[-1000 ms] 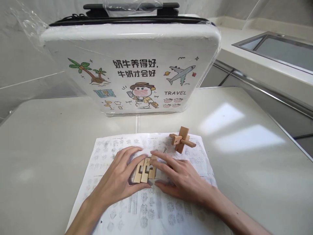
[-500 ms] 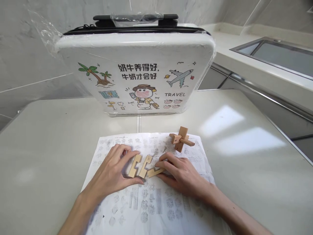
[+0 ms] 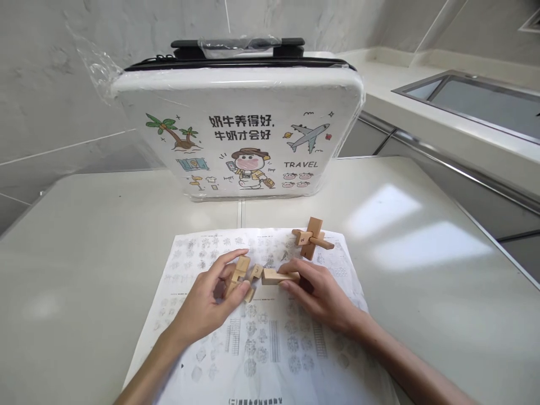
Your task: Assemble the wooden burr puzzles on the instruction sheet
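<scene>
My left hand pinches a notched wooden puzzle piece between thumb and fingers, raised a little off the printed paper sheet. A second notched piece lies just right of it on the sheet. My right hand grips a third wooden bar piece, held level with its end pointing toward the left hand's piece. An assembled wooden cross puzzle stands on the sheet's far right corner, untouched.
A white suitcase with cartoon prints and plastic wrap lies at the back of the light table. A steel sink is set in the counter at the far right. The table's right edge drops off near there.
The three pieces that lay together under both hands have been pulled apart. My left hand has lifted one piece and my right hand has lifted another; the camera tilted slightly.
</scene>
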Available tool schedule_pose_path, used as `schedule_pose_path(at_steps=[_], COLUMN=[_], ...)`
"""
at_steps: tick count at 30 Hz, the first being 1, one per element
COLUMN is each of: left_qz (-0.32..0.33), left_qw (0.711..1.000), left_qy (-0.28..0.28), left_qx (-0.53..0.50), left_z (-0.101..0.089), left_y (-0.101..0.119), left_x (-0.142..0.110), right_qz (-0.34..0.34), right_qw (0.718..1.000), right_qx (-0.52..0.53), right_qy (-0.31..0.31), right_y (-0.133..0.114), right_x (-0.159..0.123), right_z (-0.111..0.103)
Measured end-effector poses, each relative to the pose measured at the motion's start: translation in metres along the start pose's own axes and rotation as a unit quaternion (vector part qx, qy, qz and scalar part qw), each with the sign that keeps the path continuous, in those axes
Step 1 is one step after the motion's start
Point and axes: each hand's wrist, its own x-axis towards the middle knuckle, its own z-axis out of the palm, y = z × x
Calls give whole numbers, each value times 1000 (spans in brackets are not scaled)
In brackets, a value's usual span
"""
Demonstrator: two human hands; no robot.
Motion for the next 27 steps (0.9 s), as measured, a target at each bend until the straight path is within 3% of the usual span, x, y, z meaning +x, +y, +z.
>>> schedule_pose_path(at_steps=[6,17,27], left_qz=[-29,-105,-43], left_qw=[993,939,932], left_qy=[-13,-53,-140], left_qx=[-116,-322,-330], left_z=[6,10,10], left_y=[8,11,5], left_x=[-1,3,4], right_qz=[47,101,93], right_qw=[995,979,979], right_qx=[91,167,177], right_qy=[-16,-63,-26], right_y=[-13,-14,-8], right_x=[-1,-1,-3], right_z=[0,3,5])
